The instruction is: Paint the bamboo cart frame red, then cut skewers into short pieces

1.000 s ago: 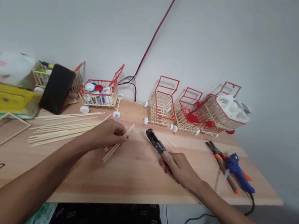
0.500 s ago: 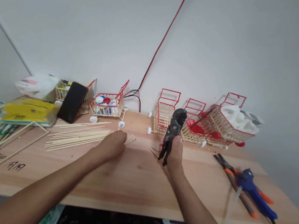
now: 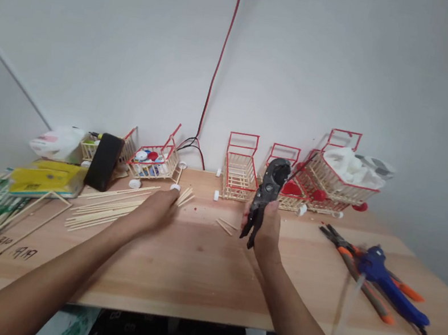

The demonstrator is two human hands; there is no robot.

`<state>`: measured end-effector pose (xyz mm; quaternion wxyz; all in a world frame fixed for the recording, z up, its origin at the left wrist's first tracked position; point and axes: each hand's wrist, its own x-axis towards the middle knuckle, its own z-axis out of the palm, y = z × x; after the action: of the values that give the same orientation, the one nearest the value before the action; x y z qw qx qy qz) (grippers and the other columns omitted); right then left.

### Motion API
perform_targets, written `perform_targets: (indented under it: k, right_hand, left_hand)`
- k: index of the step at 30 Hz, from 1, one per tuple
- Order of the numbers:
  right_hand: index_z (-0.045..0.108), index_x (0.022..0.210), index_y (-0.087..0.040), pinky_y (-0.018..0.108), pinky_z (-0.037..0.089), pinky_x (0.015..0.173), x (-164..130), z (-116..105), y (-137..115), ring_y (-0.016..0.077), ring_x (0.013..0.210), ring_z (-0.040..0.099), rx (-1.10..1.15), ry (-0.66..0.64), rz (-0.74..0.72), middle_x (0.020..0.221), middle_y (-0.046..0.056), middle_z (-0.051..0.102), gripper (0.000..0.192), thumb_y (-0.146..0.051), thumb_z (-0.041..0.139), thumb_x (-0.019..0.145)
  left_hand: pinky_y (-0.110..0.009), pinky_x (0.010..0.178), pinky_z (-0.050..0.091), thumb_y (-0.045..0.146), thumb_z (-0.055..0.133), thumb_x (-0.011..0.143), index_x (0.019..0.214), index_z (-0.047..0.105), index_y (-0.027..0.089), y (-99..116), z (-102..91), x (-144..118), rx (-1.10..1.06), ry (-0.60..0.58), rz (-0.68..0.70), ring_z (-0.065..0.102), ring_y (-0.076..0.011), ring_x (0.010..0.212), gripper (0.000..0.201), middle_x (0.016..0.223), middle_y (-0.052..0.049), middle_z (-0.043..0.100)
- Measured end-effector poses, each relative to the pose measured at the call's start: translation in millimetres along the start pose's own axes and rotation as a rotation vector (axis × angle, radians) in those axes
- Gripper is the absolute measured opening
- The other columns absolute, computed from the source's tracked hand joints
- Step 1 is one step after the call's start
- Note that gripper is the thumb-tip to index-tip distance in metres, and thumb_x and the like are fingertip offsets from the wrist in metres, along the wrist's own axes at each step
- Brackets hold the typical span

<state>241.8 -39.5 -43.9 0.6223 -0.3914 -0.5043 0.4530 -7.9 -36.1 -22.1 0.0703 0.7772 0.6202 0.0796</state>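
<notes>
Nearest the viewer, two bare forearms reach forward over the wooden surface (image 3: 196,278); the right hand (image 3: 266,234) is closed around the handles of a black cutter (image 3: 265,195), holding it upright above the surface with its head uppermost; the left hand (image 3: 158,211) lies palm down, fingers curled over a few short sticks (image 3: 184,197) whose ends fan out past the fingertips; whether it truly grips them I cannot tell; just left of that hand lies a loose pile of long sticks (image 3: 108,208); two short offcuts (image 3: 226,225) lie between the hands; off to the right, a blue glue gun (image 3: 389,283) rests beside orange-handled pliers (image 3: 361,275); at the far left sit a yellow packet (image 3: 46,180) and a dark phone (image 3: 104,161), leaning; along the wall stands a row of small stick-built carts (image 3: 241,170) with red frames, one holding coloured bottle caps (image 3: 150,156); a red cable (image 3: 221,57) climbs the wall.
</notes>
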Motion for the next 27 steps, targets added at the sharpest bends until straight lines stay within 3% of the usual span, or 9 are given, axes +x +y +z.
perform_targets:
  k: [3,6,11,14,18,21,22,27]
  right_hand:
    - [0.056,0.067,-0.017,0.021,0.037,0.033,0,-1,-1,0.0094,0.036,0.045,0.001,-0.019,-0.023,0.047,-0.002,0.05,0.066,-0.075,0.029,0.083]
    - [0.055,0.067,-0.017,0.021,0.036,0.033,1,-2,-3,0.0094,0.036,0.045,0.022,-0.005,-0.029,0.047,-0.002,0.05,0.066,-0.075,0.029,0.083]
    - [0.055,0.066,-0.017,0.02,0.036,0.034,3,-3,-6,0.0091,0.036,0.045,0.035,0.024,-0.026,0.047,-0.002,0.05,0.067,-0.076,0.029,0.082]
    - [0.055,0.068,-0.016,0.02,0.036,0.033,3,-3,-5,0.0092,0.036,0.045,0.022,0.028,-0.025,0.048,-0.001,0.051,0.066,-0.075,0.029,0.083]
    - [0.055,0.068,-0.017,0.02,0.036,0.033,4,-4,-4,0.0096,0.036,0.045,0.041,0.017,-0.022,0.046,-0.002,0.05,0.065,-0.075,0.03,0.082]
    - [0.055,0.068,-0.017,0.02,0.037,0.033,5,-4,-3,0.0095,0.036,0.045,0.037,0.004,-0.023,0.045,-0.002,0.05,0.065,-0.075,0.03,0.082]
    - [0.055,0.068,-0.017,0.02,0.037,0.033,5,-4,-2,0.0095,0.035,0.045,0.033,0.004,-0.02,0.045,-0.002,0.05,0.065,-0.075,0.029,0.082]
    - [0.055,0.067,-0.017,0.02,0.036,0.033,5,-3,-2,0.0096,0.036,0.045,0.017,0.019,0.014,0.046,-0.001,0.05,0.066,-0.076,0.03,0.082]
  left_hand:
    - [-0.024,0.057,0.037,0.023,0.048,0.08,0.072,0.056,0.016,-3,-18.0,-2,-0.374,0.069,0.09,0.052,-0.015,0.061,0.013,0.064,0.0,0.056]
    - [-0.022,0.055,0.038,0.032,0.052,0.081,0.079,0.059,0.016,-2,-20.7,-8,-0.67,0.188,0.099,0.052,-0.0137,0.061,0.018,0.067,0.0,0.058]
    - [-0.024,0.057,0.037,0.032,0.057,0.079,0.073,0.063,0.015,1,6.4,-24,-0.644,0.466,-0.036,0.051,-0.0143,0.06,0.02,0.063,0.0,0.058]
    - [-0.024,0.057,0.038,0.035,0.058,0.078,0.069,0.062,0.014,1,10.8,-27,-0.668,0.502,-0.078,0.054,-0.0149,0.061,0.023,0.062,0.0,0.059]
    - [-0.021,0.055,0.039,0.033,0.062,0.075,0.064,0.059,0.014,6,-5.0,-9,-0.734,0.429,-0.043,0.053,-0.0123,0.056,0.022,0.058,0.001,0.058]
    - [-0.018,0.049,0.037,0.026,0.067,0.071,0.064,0.058,0.015,14,-10.8,27,-0.819,0.235,-0.16,0.047,-0.0084,0.047,0.017,0.048,0.006,0.05]
    - [-0.018,0.049,0.039,0.024,0.067,0.071,0.066,0.058,0.015,16,-9.7,42,-0.858,0.137,-0.237,0.048,-0.0076,0.046,0.014,0.048,0.006,0.049]
    - [-0.018,0.045,0.042,0.018,0.076,0.064,0.052,0.051,0.014,27,8.4,106,-0.794,-0.064,-0.324,0.049,-0.0078,0.04,0.028,0.04,0.005,0.049]
